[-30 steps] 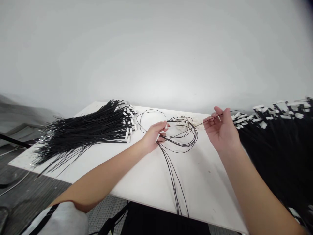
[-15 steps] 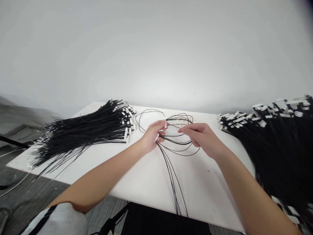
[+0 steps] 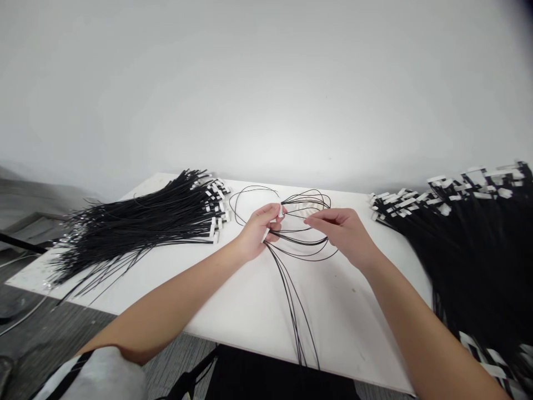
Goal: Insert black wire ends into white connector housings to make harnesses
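Observation:
My left hand (image 3: 259, 236) is closed on a wire harness. One white connector (image 3: 281, 211) of it shows between the thumb and fingertips, and a second white connector (image 3: 265, 235) lies lower in the palm. Several thin black wires (image 3: 306, 256) loop out to the right between the two connectors, and other loose wires (image 3: 288, 289) trail down toward the table's front edge. My right hand (image 3: 343, 233) is closed, thumb and forefinger pinching a thin black wire close to the upper connector. The exact spot of the pinch is partly hidden by the fingers.
A thick pile of black wires (image 3: 141, 222) with white connectors lies on the left of the white table (image 3: 233, 311). Another large bundle (image 3: 470, 244) fills the right side. Behind the table stands a pale wall (image 3: 266, 100). A wire loop (image 3: 235, 203) lies beyond my left hand.
The view has shifted very slightly. Both hands keep the same hold; the looped wires on the right have moved a little.

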Action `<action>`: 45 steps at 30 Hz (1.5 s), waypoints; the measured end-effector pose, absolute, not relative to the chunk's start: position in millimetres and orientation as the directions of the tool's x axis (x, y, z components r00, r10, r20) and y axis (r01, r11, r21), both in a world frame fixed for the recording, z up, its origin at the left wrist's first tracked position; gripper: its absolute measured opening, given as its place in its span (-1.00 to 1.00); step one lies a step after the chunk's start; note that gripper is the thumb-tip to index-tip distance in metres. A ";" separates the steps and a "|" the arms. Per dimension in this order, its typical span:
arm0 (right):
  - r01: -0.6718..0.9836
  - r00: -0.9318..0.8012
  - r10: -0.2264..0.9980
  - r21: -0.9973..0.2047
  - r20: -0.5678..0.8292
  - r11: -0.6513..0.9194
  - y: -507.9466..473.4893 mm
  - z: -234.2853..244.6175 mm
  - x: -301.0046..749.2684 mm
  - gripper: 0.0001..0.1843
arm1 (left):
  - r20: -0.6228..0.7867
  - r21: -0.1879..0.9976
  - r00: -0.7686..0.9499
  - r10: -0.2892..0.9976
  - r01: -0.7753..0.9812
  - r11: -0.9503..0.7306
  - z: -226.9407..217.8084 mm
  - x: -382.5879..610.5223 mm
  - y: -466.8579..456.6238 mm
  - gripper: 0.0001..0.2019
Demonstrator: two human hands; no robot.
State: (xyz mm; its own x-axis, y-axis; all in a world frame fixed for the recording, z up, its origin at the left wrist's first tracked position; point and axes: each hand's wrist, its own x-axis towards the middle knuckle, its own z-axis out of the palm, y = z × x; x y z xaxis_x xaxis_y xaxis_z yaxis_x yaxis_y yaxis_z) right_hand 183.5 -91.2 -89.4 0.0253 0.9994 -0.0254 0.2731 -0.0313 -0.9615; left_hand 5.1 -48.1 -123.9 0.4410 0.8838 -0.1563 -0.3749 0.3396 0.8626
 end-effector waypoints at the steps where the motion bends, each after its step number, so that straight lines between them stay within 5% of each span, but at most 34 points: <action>1: 0.275 0.024 0.999 -0.961 -0.026 -0.032 -91.1 -90.0 183.6 -0.77 | -0.155 0.863 0.441 0.884 -0.374 0.338 -124.0 5.1 -48.1 -0.72; 10: 0.450 -0.012 0.978 -0.872 0.209 0.192 -90.3 -103.1 187.6 -0.86 | -0.162 0.870 0.428 0.889 -0.362 0.333 -124.9 5.3 -47.6 -0.72; 20: 0.678 -0.221 0.740 -0.446 0.635 0.584 -86.3 -114.9 188.4 -0.85 | -0.166 0.861 0.419 0.892 -0.379 0.339 -125.4 5.3 -46.4 -0.71; 45: 0.802 -0.432 0.477 0.084 0.766 0.591 -88.2 -117.6 190.3 -0.87 | -0.150 0.896 0.397 0.906 -0.332 0.294 -125.9 5.0 -45.6 -0.70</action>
